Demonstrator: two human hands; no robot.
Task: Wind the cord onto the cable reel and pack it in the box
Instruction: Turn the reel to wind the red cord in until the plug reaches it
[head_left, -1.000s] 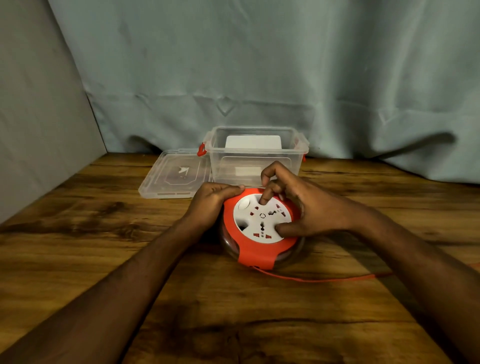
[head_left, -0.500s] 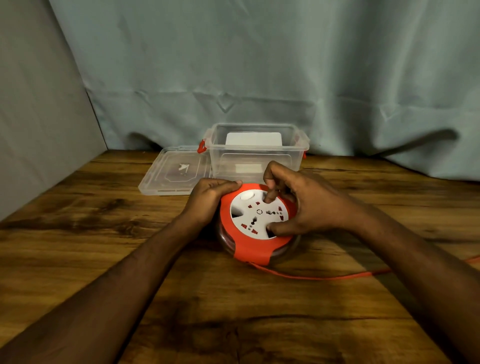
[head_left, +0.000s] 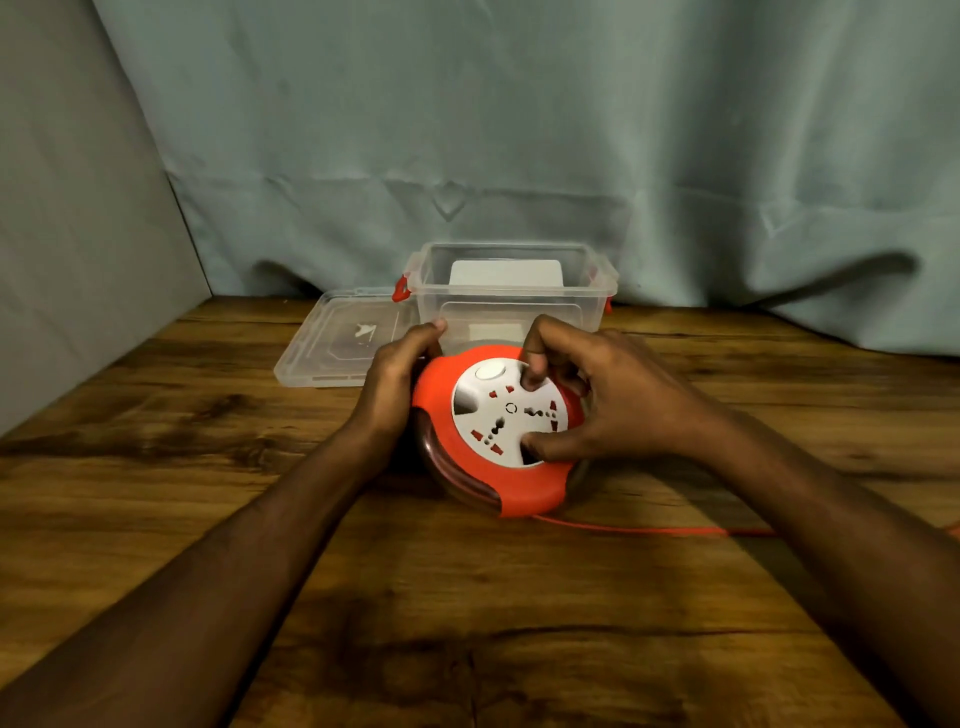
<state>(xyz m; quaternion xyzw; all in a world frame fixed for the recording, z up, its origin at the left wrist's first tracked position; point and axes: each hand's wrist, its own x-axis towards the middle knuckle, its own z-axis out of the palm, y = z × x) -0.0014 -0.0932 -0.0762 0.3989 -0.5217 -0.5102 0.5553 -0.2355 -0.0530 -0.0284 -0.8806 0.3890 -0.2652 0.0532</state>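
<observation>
An orange cable reel (head_left: 447, 395) with a white socket face lies flat on the wooden table (head_left: 156, 467). My left hand (head_left: 397, 379) grips its left rim. On the white disc rests my right hand (head_left: 608, 400), with a finger and the thumb pressed into its recesses. An orange cord (head_left: 649, 529) runs from the reel's front edge to the right, under my right forearm. Just behind the reel stands a clear plastic box (head_left: 511, 296), open at the top, with red latches.
The box's clear lid (head_left: 343, 345) lies flat to the left of the box. A grey-blue cloth (head_left: 519, 130) hangs behind the table. A grey panel (head_left: 78, 208) closes the left side.
The white disc has turned under my right hand; its round button moved from upper left toward the top. A little more cord has been drawn in. My left hand stays on the rim.
</observation>
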